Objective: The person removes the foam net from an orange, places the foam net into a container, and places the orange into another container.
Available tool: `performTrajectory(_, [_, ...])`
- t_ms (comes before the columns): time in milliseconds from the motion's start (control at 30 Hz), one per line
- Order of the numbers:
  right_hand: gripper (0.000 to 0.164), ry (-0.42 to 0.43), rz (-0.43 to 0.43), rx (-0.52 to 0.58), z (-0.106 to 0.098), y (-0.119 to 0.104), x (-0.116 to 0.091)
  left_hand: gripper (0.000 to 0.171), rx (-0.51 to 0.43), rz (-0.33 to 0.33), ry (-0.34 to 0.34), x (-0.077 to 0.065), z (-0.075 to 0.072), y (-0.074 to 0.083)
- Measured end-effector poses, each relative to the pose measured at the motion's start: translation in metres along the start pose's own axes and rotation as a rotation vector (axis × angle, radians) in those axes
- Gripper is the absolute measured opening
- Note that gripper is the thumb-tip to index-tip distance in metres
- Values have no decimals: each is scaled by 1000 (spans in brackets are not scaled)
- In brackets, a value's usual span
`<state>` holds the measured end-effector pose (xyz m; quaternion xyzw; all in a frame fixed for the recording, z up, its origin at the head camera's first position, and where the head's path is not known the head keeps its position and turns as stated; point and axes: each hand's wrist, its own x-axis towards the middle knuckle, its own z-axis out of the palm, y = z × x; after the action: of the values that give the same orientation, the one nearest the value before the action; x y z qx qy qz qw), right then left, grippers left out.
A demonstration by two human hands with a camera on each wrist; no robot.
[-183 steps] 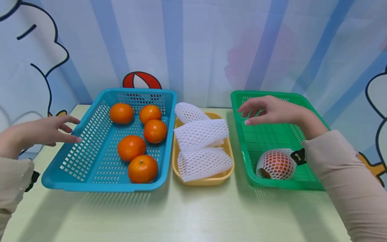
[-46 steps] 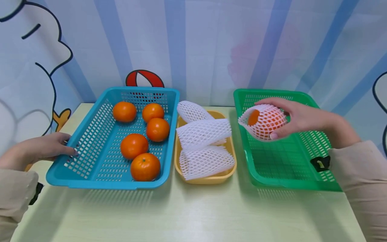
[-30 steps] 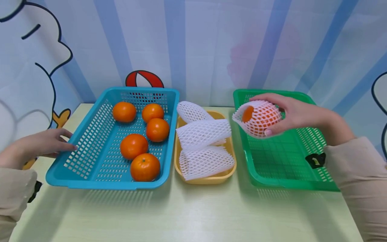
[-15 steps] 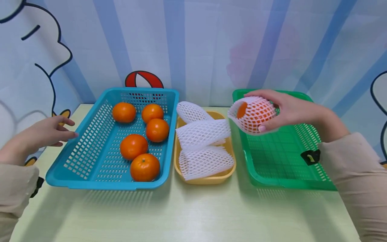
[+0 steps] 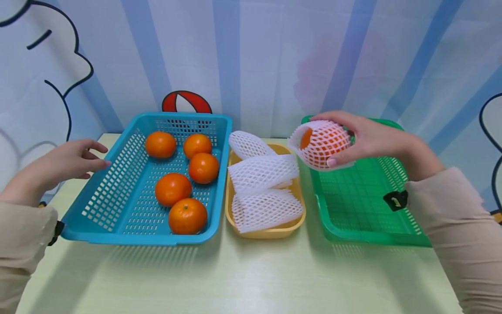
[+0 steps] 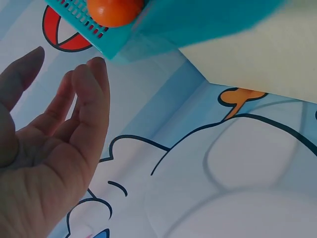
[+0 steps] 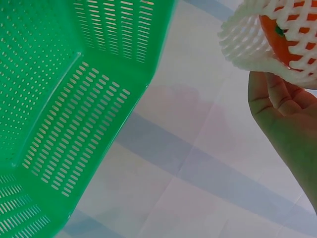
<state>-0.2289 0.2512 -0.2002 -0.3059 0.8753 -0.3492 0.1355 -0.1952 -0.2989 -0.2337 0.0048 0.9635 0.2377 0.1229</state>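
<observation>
My right hand grips an orange in a white foam net sleeve, thumb at the front and fingers over the far side. It is held above the left rim of the green basket. In the right wrist view, bare orange peel and a green stem end show through the open end of the foam net. My left hand hovers at the left rim of the blue basket, fingers loosely bent and nothing in them. Several bare oranges lie in that basket.
Between the two baskets stands a small yellow basket with several white foam net sleeves piled in it. All stand on a pale table. Behind them hangs a striped, printed curtain.
About six seconds ago the netted orange lay in the green basket; my right hand has lifted it and carries it left and up. My left hand has come off the blue basket's rim and risen.
</observation>
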Motion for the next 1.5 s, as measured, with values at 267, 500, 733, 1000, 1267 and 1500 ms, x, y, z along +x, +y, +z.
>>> performTrajectory(267, [77, 15, -34, -44, -1, -6, 7, 60, -16, 31, -16, 3, -1, 19])
performTrajectory(500, [77, 25, -48, -53, 1, -11, 13, 60, -33, 54, -24, 5, 2, 34])
performTrajectory(733, [79, 52, -43, -58, 3, -19, 19, 59, -73, 72, -20, 10, 6, 44])
performTrajectory(1000, [80, 56, -79, -61, 5, -22, 28, 61, -96, 94, -19, 17, 12, 58])
performTrajectory(1267, [83, 67, -94, -67, 8, -24, 32, 56, -174, 109, -17, 21, 16, 78])
performTrajectory(1500, [82, 91, -116, -40, 15, -27, 41, 49, -209, 147, -6, 22, 23, 92])
